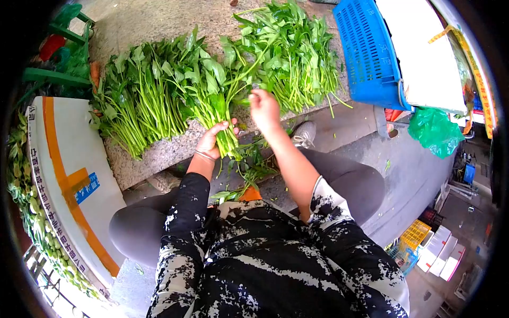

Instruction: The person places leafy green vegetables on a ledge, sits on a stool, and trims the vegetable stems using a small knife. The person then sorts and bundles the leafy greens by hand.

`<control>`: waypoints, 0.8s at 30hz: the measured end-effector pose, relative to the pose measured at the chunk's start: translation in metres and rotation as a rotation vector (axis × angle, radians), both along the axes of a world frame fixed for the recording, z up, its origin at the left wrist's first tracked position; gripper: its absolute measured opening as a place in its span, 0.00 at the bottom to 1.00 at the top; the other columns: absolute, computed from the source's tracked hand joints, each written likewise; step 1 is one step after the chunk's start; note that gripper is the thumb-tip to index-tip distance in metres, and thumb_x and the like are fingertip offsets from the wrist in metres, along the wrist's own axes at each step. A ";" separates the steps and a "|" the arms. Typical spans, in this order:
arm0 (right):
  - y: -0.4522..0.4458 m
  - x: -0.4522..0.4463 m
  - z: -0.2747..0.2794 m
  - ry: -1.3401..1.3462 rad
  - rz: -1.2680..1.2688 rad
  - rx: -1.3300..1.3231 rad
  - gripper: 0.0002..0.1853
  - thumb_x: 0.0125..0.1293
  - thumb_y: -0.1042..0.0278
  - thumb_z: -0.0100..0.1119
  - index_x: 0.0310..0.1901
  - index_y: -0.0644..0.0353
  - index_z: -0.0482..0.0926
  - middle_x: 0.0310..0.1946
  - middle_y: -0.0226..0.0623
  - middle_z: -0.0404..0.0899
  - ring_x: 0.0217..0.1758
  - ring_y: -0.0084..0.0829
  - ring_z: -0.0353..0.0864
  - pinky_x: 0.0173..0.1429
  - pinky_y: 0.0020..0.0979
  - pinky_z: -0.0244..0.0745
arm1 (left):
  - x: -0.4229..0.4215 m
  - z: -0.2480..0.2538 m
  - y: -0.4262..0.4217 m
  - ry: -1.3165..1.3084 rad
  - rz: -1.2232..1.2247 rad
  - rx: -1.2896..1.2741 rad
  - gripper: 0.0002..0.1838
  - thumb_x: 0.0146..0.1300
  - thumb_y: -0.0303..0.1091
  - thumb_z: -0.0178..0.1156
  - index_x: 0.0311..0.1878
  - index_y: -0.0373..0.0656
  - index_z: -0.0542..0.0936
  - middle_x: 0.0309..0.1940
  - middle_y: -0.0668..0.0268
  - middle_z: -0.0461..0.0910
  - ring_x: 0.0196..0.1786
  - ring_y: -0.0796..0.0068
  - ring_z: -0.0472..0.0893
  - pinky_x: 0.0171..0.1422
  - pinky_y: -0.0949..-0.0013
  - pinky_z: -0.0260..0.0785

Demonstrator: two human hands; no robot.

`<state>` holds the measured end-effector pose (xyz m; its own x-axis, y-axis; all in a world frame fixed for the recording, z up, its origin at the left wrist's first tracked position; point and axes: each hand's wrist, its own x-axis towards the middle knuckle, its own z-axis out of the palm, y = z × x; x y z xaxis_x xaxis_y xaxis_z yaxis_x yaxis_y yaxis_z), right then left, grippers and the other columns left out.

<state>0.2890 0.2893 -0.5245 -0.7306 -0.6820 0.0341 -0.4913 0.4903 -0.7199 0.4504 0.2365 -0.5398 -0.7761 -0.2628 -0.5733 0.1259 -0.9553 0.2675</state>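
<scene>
My left hand [212, 139] is wrapped round the stems of a bunch of leafy greens [216, 98], which look like water spinach, with the leaves pointing away from me. Just right of that bunch, my right hand [265, 112] is closed, its fingertips near the leaves; whatever they pinch, if anything, is hidden. More of the same greens lie on the stone slab, in a left pile [146, 100] and a right pile [299, 63]. Loose stems and leaves [257, 164] hang or lie below my hands, between my knees.
A white foam box [95, 159] with orange tape stands at the left, beside the stone slab [154, 168]. A blue plastic crate [368, 58] is at the back right, with a green plastic bag [435, 132] near it. Green plastic furniture [55, 77] stands at the far left.
</scene>
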 end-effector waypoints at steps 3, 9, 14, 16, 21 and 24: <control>0.007 -0.035 -0.010 0.240 -0.047 0.395 0.11 0.54 0.66 0.54 0.40 0.54 0.77 0.37 0.43 0.75 0.39 0.41 0.75 0.43 0.37 0.71 | 0.006 -0.009 -0.001 0.091 0.113 0.040 0.15 0.50 0.33 0.59 0.41 0.41 0.73 0.32 0.67 0.75 0.33 0.71 0.75 0.41 0.65 0.70; 0.001 -0.067 -0.026 0.435 -0.018 0.635 0.22 0.47 0.70 0.60 0.47 0.56 0.70 0.46 0.43 0.67 0.55 0.39 0.63 0.56 0.39 0.61 | 0.009 -0.006 -0.001 0.288 0.250 0.167 0.12 0.50 0.35 0.59 0.36 0.41 0.72 0.28 0.69 0.70 0.33 0.76 0.72 0.43 0.69 0.67; -0.034 -0.057 0.015 0.109 -0.216 0.591 0.18 0.49 0.65 0.58 0.44 0.56 0.72 0.42 0.41 0.70 0.51 0.41 0.66 0.53 0.40 0.63 | 0.014 -0.019 -0.002 0.240 0.170 0.099 0.12 0.51 0.36 0.58 0.36 0.41 0.72 0.27 0.67 0.71 0.33 0.73 0.72 0.43 0.68 0.67; -0.047 -0.049 0.023 -0.091 -0.308 0.342 0.15 0.50 0.65 0.58 0.41 0.56 0.73 0.33 0.42 0.77 0.40 0.41 0.76 0.47 0.40 0.68 | 0.012 -0.019 0.000 0.200 0.169 0.112 0.12 0.51 0.36 0.58 0.36 0.40 0.72 0.27 0.65 0.72 0.33 0.71 0.73 0.43 0.67 0.67; -0.085 -0.066 -0.019 -1.020 -0.470 0.005 0.15 0.46 0.61 0.67 0.35 0.57 0.78 0.25 0.33 0.77 0.24 0.28 0.72 0.29 0.32 0.69 | 0.015 -0.004 -0.001 0.189 0.148 0.052 0.13 0.51 0.35 0.58 0.38 0.39 0.72 0.30 0.66 0.72 0.34 0.71 0.73 0.42 0.66 0.68; -0.086 -0.086 0.003 -1.059 -0.458 -0.257 0.09 0.51 0.68 0.63 0.35 0.59 0.78 0.20 0.28 0.73 0.16 0.15 0.64 0.14 0.17 0.54 | 0.023 -0.006 -0.002 0.205 0.194 0.030 0.13 0.51 0.35 0.58 0.38 0.38 0.73 0.27 0.62 0.74 0.33 0.69 0.76 0.41 0.66 0.71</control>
<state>0.2031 0.2032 -0.5214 -0.6520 -0.4107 -0.6374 0.5933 0.2471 -0.7661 0.4734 0.2343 -0.5460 -0.8137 -0.4026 -0.4193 0.3553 -0.9154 0.1894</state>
